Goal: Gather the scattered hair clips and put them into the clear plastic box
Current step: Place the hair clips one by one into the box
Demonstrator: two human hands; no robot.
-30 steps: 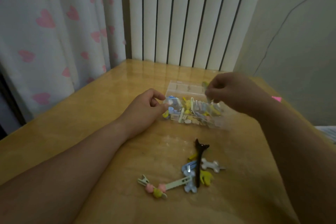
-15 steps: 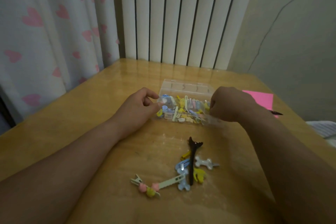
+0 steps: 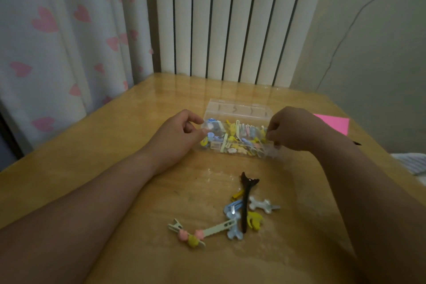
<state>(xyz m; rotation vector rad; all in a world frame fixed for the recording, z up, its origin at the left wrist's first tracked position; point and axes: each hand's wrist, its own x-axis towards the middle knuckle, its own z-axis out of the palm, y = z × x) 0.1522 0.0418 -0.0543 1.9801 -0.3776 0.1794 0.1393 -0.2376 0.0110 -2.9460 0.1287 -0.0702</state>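
The left hand [image 3: 177, 136] pinches the left end of the clear plastic box [image 3: 237, 110], part filled, toward the far edge of the table [image 3: 80, 157]; the right hand [image 3: 292, 129] curls at its right end, holding what cannot be told. The loose hair clips [image 3: 232, 214] lie in 1 heap toward the near edge, nearer the right hand; the pale green clip [image 3: 214, 229] lies crosswise at left; the black clip [image 3: 246, 200] runs near-to-far, forked end toward the box.

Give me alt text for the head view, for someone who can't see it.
Both hands are at the clear plastic box of clips: the left hand pinches its left corner, the right hand curls at its right end. Loose hair clips lie on the wooden table nearer the person.
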